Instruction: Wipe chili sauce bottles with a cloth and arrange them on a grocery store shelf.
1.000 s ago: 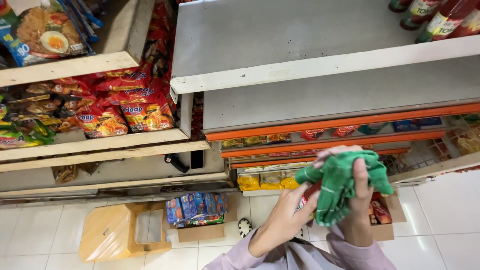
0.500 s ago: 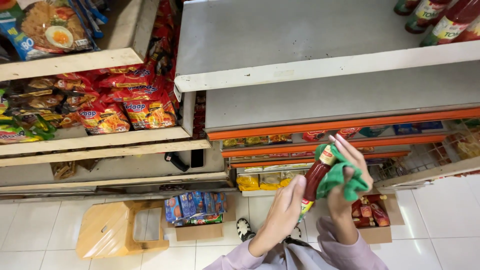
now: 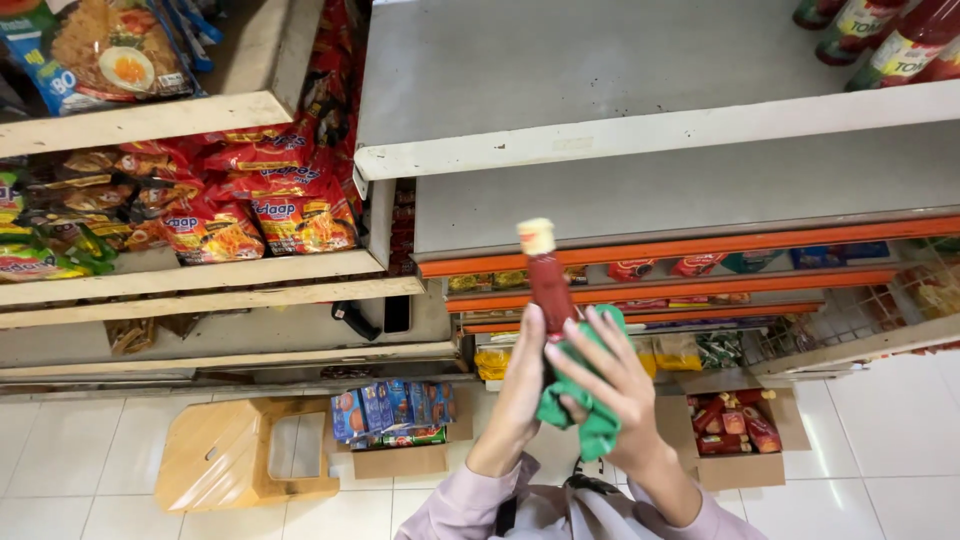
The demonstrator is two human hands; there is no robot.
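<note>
Red sauce bottle (image 3: 548, 285), base hidden by green cloth (image 3: 590, 420), left hand (image 3: 520, 385) & right hand (image 3: 615, 385) fingers grasping both.

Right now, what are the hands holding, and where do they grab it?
Both hands, left hand and right hand, grip the red sauce bottle around its lower body, with a green cloth.

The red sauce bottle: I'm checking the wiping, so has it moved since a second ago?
Yes. The red sauce bottle was hidden under the green cloth; now it sticks up, its cap reaching the orange shelf edge.
</note>
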